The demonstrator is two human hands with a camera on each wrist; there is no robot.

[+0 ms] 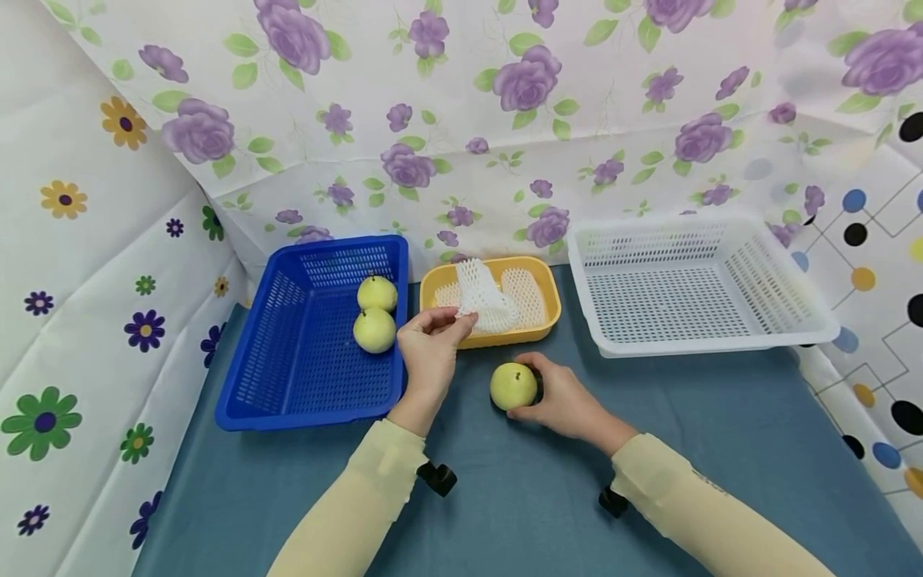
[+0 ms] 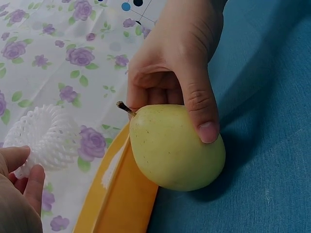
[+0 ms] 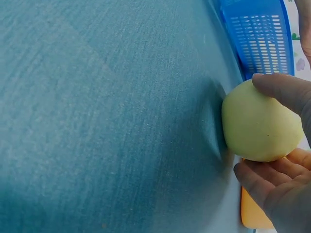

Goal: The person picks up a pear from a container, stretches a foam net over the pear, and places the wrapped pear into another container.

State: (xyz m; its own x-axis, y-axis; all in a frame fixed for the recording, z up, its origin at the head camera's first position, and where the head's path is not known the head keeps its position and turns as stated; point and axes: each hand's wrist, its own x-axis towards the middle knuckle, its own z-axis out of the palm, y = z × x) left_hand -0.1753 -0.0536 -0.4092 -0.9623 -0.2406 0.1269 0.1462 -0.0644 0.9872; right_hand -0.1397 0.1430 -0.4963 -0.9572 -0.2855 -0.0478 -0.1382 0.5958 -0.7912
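My left hand (image 1: 427, 361) pinches a white foam net sleeve (image 1: 481, 295) between thumb and fingers, above the yellow basket (image 1: 548, 314). In the left wrist view, the sleeve (image 2: 46, 138) flares into a round mesh opening. My right hand (image 1: 570, 401) grips a yellow-green pear (image 1: 513, 386) from its right side, in front of the yellow basket. The pear (image 2: 175, 150) has its dark stem leaning left in the left wrist view. In the right wrist view, the thumb and fingers curve round the pear (image 3: 262, 121); whether it touches the cloth I cannot tell.
Two more pears (image 1: 375, 312) lie in the blue basket (image 1: 310, 418) at the left. Further foam net sleeves (image 1: 525, 296) lie in the yellow basket. A white basket (image 1: 714, 346) stands at the back right on the blue-green tablecloth (image 1: 519, 497), near the flowered backdrop.
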